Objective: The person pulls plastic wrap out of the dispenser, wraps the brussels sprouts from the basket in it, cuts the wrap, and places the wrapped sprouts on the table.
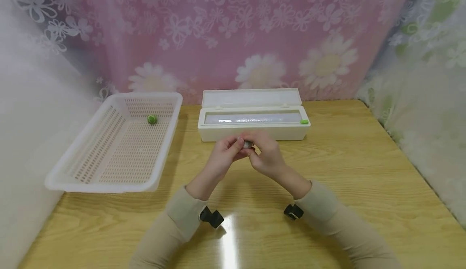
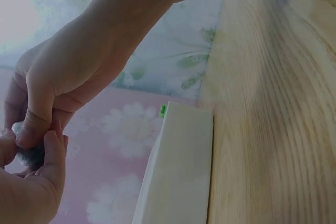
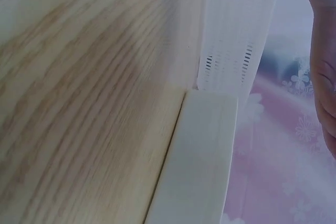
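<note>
Both hands meet in front of the white film box [image 1: 255, 133] in the head view, above the table. Between their fingertips is a small, roundish, dark grey-green thing [image 2: 32, 157] with a shiny surface, mostly covered by fingers. The left hand [image 1: 225, 152] pinches it from one side, thumb on top. From the other side the right hand [image 1: 268, 155] grips it with thumb and curled fingers. In the left wrist view the right hand [image 2: 68, 72] reaches down from above toward the left hand [image 2: 26, 195]. Only part of the left hand [image 3: 325, 72] shows in the right wrist view.
The box's lid [image 1: 251, 98] stands raised at the back, with a roll of clear film [image 1: 255, 118] inside and a green slider [image 1: 303, 121] at its right end. On the left, a white perforated basket [image 1: 165, 151] holds a small green ball-like thing [image 1: 151, 119].
</note>
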Demonstrator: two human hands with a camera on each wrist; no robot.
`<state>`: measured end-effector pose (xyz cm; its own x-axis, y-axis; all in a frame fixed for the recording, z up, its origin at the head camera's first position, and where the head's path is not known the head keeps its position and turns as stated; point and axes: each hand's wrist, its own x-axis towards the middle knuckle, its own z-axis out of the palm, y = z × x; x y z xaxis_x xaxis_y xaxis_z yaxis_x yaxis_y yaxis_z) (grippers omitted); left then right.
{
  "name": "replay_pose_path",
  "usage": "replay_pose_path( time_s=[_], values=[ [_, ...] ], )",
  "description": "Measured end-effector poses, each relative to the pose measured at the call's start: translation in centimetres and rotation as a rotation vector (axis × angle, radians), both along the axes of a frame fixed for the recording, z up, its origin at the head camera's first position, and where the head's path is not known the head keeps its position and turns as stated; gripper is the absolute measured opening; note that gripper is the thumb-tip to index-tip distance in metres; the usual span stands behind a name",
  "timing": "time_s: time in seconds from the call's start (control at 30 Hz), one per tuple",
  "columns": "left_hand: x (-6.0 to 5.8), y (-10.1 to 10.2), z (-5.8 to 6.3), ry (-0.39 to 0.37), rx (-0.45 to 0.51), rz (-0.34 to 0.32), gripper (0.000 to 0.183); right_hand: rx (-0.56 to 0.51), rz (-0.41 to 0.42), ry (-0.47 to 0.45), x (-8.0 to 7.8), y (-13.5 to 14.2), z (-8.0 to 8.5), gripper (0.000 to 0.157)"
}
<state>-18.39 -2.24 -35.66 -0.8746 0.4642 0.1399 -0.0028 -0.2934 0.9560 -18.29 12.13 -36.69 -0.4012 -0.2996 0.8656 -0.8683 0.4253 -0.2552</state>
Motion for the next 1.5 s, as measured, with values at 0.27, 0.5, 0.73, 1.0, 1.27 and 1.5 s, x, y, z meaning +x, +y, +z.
replay_pose_path(
  time_s=[0.27,0.5,0.73,1.0,1.27,1.5],
  values=[
    [-0.2,-1.5,0.6,0.123,-0.295,0.059,0.035,0.055,0.093,-0.074,0.0,0.4,-0.1,0.033],
    [0.2,-5.9,1.2,0.166,-0.376,0.23,0.036,0.142,0.118,-0.141,-0.3,1.4,-0.2,0.043],
    [0.5,-11.1,1.5,0.166,-0.482,0.387,0.04,0.199,0.049,-0.258,-0.6,2.3,-0.9,0.039],
    [1.0,-16.3,1.2,0.165,-0.702,0.562,0.047,0.269,0.01,-0.328,-0.7,2.9,-1.4,0.036],
    [1.0,-20.3,0.7,0.214,-0.939,0.642,0.052,0.306,-0.041,-0.385,-0.6,4.0,-1.6,0.037],
    [0.1,-21.9,-0.1,0.256,-1.236,0.462,0.044,0.337,-0.068,-0.379,-0.6,4.3,-1.8,0.039]
  ],
)
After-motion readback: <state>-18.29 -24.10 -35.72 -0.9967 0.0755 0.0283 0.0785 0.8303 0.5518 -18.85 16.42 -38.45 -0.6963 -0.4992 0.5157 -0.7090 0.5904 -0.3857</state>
